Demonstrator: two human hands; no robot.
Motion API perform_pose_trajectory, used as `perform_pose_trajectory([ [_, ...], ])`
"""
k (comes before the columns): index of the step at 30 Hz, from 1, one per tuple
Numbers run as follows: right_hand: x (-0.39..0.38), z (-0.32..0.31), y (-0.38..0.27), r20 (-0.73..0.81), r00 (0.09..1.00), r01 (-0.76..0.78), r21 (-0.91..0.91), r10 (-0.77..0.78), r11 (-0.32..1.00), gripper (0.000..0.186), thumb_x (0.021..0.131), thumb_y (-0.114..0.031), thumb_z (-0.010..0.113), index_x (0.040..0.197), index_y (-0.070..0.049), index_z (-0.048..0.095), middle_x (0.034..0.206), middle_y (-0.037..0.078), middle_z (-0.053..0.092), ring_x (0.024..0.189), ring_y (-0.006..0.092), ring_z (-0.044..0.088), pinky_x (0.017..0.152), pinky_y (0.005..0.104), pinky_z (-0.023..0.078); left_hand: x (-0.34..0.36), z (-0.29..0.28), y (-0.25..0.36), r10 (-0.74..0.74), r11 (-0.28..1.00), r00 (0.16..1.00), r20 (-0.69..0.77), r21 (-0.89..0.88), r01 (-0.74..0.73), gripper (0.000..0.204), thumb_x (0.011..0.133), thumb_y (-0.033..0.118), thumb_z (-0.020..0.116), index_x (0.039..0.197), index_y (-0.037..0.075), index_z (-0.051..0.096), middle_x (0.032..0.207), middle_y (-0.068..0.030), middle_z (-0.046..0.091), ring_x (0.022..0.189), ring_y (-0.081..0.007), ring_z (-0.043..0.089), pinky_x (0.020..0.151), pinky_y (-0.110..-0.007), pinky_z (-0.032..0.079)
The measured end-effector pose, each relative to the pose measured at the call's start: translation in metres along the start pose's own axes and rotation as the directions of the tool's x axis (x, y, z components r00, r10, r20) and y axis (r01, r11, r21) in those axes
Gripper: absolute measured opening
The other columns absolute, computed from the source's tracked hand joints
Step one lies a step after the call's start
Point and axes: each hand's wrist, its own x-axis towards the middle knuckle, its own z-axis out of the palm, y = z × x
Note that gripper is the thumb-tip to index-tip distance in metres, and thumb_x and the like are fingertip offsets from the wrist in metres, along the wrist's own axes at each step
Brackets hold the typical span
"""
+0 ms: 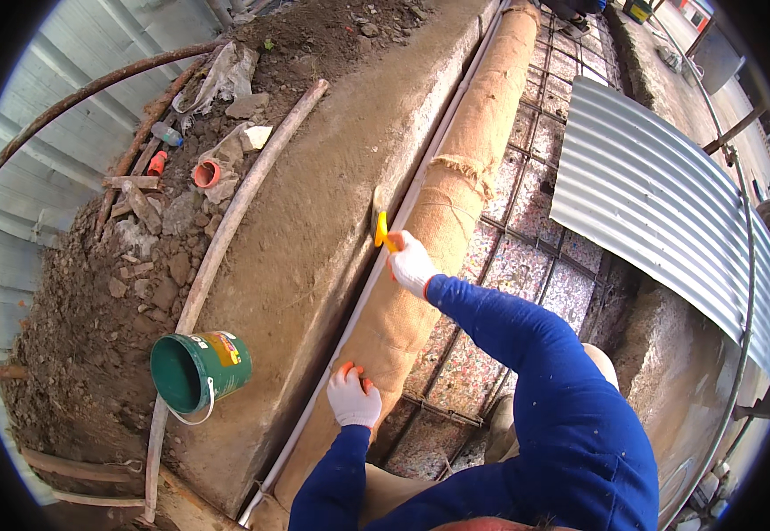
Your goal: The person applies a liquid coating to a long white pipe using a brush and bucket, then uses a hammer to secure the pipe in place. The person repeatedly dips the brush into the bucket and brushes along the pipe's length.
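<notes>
My right hand [411,264], in a white glove, grips the yellow handle of a tool [381,232] whose pale flat head rests against the edge of the concrete ledge [296,230]. My left hand [354,396], in a white glove with orange fingertips, lies on the long burlap-wrapped roll [460,195] with its fingers apart and slightly bent. A white pipe [342,343] runs along the roll's left side, by the ledge.
Green bucket [190,376], long pole [252,186] and rubble [173,248] are left. A rebar grid [513,261] and corrugated sheet [637,195] lie right. Metal fencing [66,97] stands far left. Part of another person [571,13] shows at the top.
</notes>
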Motion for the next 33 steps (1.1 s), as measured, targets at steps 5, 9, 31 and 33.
perform_pose_trajectory([
  [5, -0.071, -0.058, -0.028, 0.216, 0.966, -0.127, -0.070, 0.140, 0.989, 0.055, 0.091, 0.008, 0.061, 0.143, -0.007, 0.066, 0.091, 0.010, 0.069, 0.057, 0.0152, 0.061, 0.052, 0.0322, 0.051, 0.002, 0.000, 0.001, 0.010, 0.998, 1.000, -0.024, -0.055, -0.012, 0.028, 0.084, 0.010, 0.072, 0.111, 0.006, 0.069, 0.131, -0.0163, 0.066, 0.123, -0.0402, 0.059, 0.107, -0.054, 0.046],
  [9, 0.019, -0.107, -0.044, -0.168, 0.979, -0.095, 0.114, 0.114, 0.989, 0.051, 0.096, 0.002, 0.059, 0.147, -0.006, 0.061, 0.089, 0.011, 0.068, 0.055, 0.0178, 0.062, 0.048, 0.0342, 0.049, 0.003, -0.007, 0.010, -0.019, 0.999, 1.000, 0.022, -0.042, 0.020, 0.027, 0.085, 0.012, 0.072, 0.111, 0.006, 0.069, 0.131, -0.0163, 0.066, 0.122, -0.0406, 0.060, 0.106, -0.053, 0.046],
  [31, 0.089, -0.099, -0.057, -0.106, 0.983, -0.153, -0.055, 0.147, 0.987, 0.038, 0.109, -0.016, 0.050, 0.146, -0.009, 0.059, 0.087, 0.013, 0.070, 0.061, 0.0248, 0.073, 0.052, 0.0383, 0.058, -0.001, -0.005, 0.000, 0.000, 1.000, 1.000, -0.025, -0.029, -0.001, 0.028, 0.082, 0.014, 0.072, 0.109, 0.008, 0.072, 0.128, -0.0159, 0.069, 0.120, -0.0392, 0.062, 0.103, -0.054, 0.048],
  [33, 0.146, -0.095, -0.049, -0.134, 0.980, -0.157, -0.096, 0.144, 0.983, 0.030, 0.110, -0.021, 0.049, 0.127, -0.003, 0.066, 0.084, 0.017, 0.074, 0.063, 0.0282, 0.075, 0.052, 0.0413, 0.059, 0.000, -0.007, -0.002, 0.022, 0.999, 1.000, -0.003, -0.024, -0.022, 0.028, 0.083, 0.014, 0.072, 0.109, 0.007, 0.072, 0.128, -0.0164, 0.069, 0.119, -0.0395, 0.062, 0.103, -0.054, 0.049],
])
